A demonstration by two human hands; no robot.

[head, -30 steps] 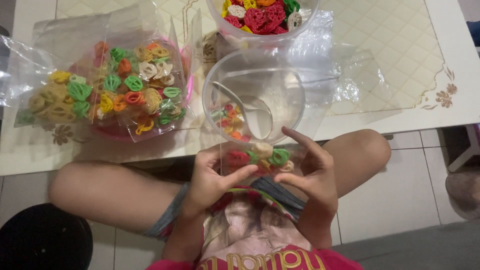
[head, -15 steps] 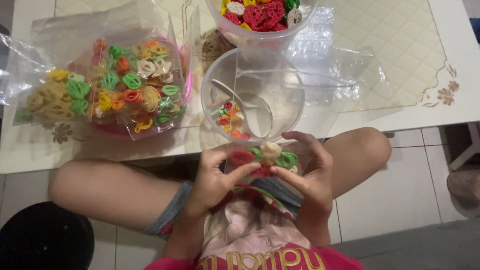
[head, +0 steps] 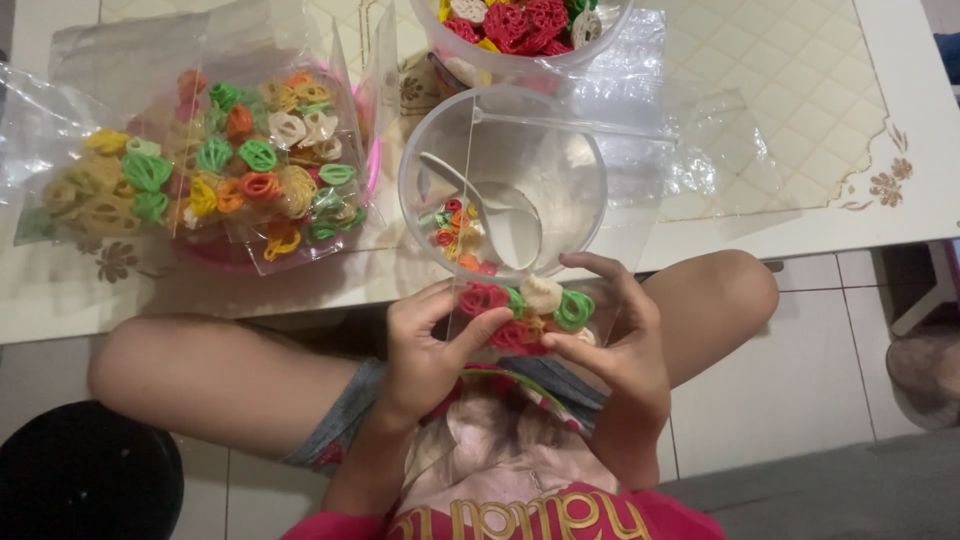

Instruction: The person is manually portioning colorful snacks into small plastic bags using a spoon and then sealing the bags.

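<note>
Now lowered slightly toward lap: small clear plastic bag of colourful ring-shaped crackers, pinched between left hand and right hand.

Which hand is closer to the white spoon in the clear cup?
Right. The right hand has fingertips just below the clear cup near the white spoon; the left hand sits lower left.

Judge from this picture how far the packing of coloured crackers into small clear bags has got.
Done: filled bags lie piled on the table. In hand: the left hand and right hand hold a small bag filled with crackers, just below the clear scoop tub. Left: the tub holds a few crackers, and a second tub behind holds many more.
</note>
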